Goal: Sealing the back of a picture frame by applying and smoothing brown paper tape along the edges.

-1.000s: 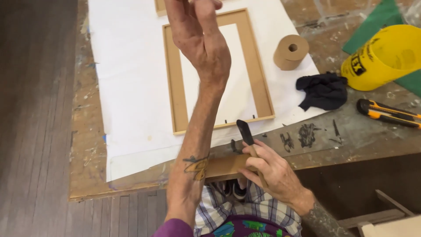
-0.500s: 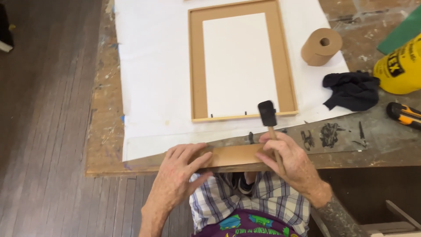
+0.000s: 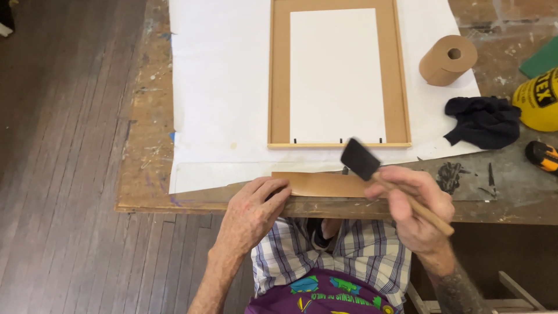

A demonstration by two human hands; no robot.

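Observation:
My left hand [image 3: 251, 212] presses flat on the left end of a strip of brown paper tape [image 3: 325, 185] that lies along the table's near edge. My right hand [image 3: 414, 206] grips a foam brush [image 3: 361, 159] by its wooden handle, with the black foam head raised just above the strip's right end. Behind the strip, a wooden picture frame [image 3: 337, 74] lies face down on a big white paper sheet [image 3: 221, 87], with a white backing board inside it.
A roll of brown paper tape [image 3: 448, 59] sits right of the frame. Further right lie a dark cloth [image 3: 481, 121], a yellow container [image 3: 537, 100] and an orange-handled tool [image 3: 543, 156]. The worn workbench [image 3: 145, 174] ends at my waist; wooden floor lies to the left.
My left hand came down from above the frame and landed on the tape strip's left end. My right hand lifted the foam brush slightly, and the view moved closer.

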